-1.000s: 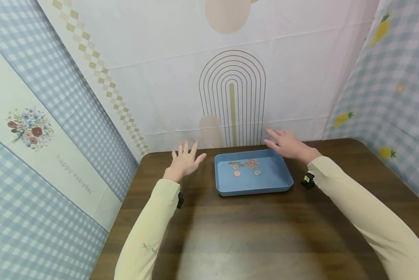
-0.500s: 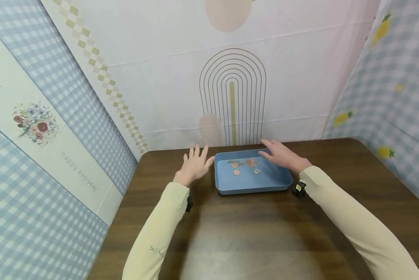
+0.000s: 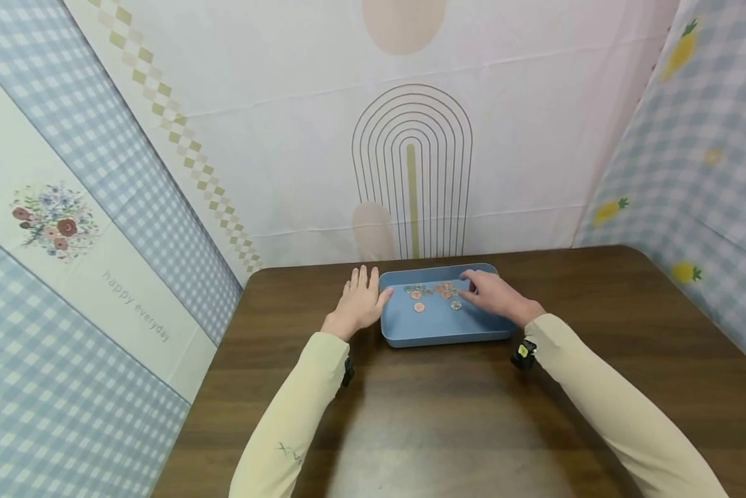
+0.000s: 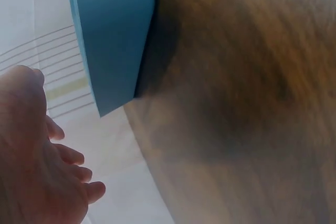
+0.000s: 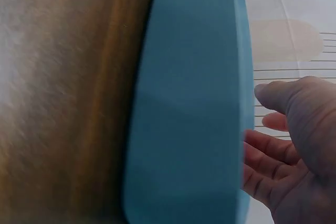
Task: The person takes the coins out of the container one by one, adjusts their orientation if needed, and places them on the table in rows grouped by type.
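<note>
Blue tray (image 3: 438, 330) of coins (image 3: 437, 294), unlabelled

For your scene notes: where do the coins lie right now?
In the head view, the coins lie in the blue tray's far half, just left of the right hand.

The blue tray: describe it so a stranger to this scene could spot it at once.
On the dark wooden table, look toward the far edge, just below the arch drawn on the backdrop. There, between the left hand and the right hand, sits the blue tray. It is a shallow rounded rectangle, the only blue item on the wood, with a scatter of coins inside.
</note>
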The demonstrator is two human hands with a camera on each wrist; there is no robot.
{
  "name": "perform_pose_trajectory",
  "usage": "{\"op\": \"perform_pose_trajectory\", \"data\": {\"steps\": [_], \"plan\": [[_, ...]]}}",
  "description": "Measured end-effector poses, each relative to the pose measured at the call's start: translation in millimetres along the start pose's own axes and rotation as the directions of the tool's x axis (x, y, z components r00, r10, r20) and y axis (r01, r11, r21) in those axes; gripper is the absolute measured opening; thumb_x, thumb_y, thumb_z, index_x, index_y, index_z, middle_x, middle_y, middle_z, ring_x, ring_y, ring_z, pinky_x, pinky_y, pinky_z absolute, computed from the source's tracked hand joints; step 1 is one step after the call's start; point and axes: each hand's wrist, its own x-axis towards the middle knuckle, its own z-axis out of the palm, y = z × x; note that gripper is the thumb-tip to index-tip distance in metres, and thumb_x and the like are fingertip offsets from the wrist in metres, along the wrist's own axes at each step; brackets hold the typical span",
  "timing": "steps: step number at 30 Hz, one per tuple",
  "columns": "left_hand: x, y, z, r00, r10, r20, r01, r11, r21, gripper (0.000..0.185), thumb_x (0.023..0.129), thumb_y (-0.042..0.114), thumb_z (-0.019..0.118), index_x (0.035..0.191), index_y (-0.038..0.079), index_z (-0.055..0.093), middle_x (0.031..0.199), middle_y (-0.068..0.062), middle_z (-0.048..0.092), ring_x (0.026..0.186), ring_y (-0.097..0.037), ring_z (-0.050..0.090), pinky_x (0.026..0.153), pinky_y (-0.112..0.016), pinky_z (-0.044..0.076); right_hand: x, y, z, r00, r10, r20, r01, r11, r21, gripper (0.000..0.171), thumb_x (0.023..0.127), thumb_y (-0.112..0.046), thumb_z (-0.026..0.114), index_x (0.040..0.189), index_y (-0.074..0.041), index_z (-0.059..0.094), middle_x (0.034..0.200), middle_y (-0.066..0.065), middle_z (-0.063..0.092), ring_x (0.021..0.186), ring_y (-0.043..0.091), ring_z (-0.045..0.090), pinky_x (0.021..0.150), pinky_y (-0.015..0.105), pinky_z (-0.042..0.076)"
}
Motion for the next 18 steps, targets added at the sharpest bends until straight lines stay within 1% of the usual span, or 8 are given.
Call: {"op": "perform_pose_trajectory", "data": {"steps": [5,8,11,15,18], "plan": [[4.3,4.2,10.1,1.0,0.003,0.021,-0.003,1.0,0.015,0.077,0.103,0.054,0.024,0.157,0.0,0.012,0.164,-0.024,0.008,0.153,-0.038,0.003,0.124,-0.05,0.015,-1,1,10,1.0,0.005,0.022,-0.005,1.0,0.021,0.035,0.093,-0.018,0.065,0.121,0.003,0.061,0.092,0.011,0.067,0.076,0.017,0.058,0.066,0.031,0.05],[8.0,6.1,17.0,1.0,0.0,0.025,-0.001,0.999,0.036,0.077,0.104,0.053,0.025,0.156,-0.002,0.013,0.164,-0.023,0.007,0.154,-0.036,0.003,0.124,-0.048,0.016,-2,2,15,1.0,-0.004,0.009,0.004,1.0,0.021,0.032,0.093,-0.018,0.066,0.117,0.002,0.064,0.091,0.009,0.067,0.076,0.017,0.058,0.068,0.033,0.051],[11.0,8.3,24.1,0.999,0.006,0.039,-0.009,0.998,0.068,0.076,0.104,0.053,0.022,0.156,-0.003,0.012,0.165,-0.022,0.005,0.154,-0.034,0.004,0.124,-0.047,0.016,-2,5,19,1.0,0.001,-0.002,-0.001,1.0,0.024,0.028,0.092,-0.018,0.068,0.112,0.001,0.065,0.088,0.008,0.067,0.075,0.017,0.058,0.069,0.034,0.051],[13.9,11.3,31.8,0.998,0.009,0.066,-0.015,0.996,0.089,0.075,0.104,0.051,0.018,0.156,-0.003,0.011,0.165,-0.022,0.005,0.154,-0.034,0.005,0.124,-0.047,0.017,-3,6,24,1.0,0.02,0.016,-0.021,0.999,0.03,0.026,0.092,-0.018,0.067,0.111,0.0,0.066,0.088,0.009,0.067,0.074,0.017,0.057,0.068,0.034,0.05],[15.1,12.3,35.0,0.998,0.006,0.067,-0.012,0.995,0.095,0.073,0.105,0.049,0.018,0.156,-0.003,0.012,0.165,-0.021,0.006,0.154,-0.034,0.006,0.124,-0.046,0.018,-3,6,26,0.999,0.025,0.031,-0.027,0.999,0.037,0.026,0.093,-0.019,0.066,0.111,-0.001,0.065,0.089,0.009,0.067,0.075,0.016,0.058,0.069,0.034,0.05]]}}
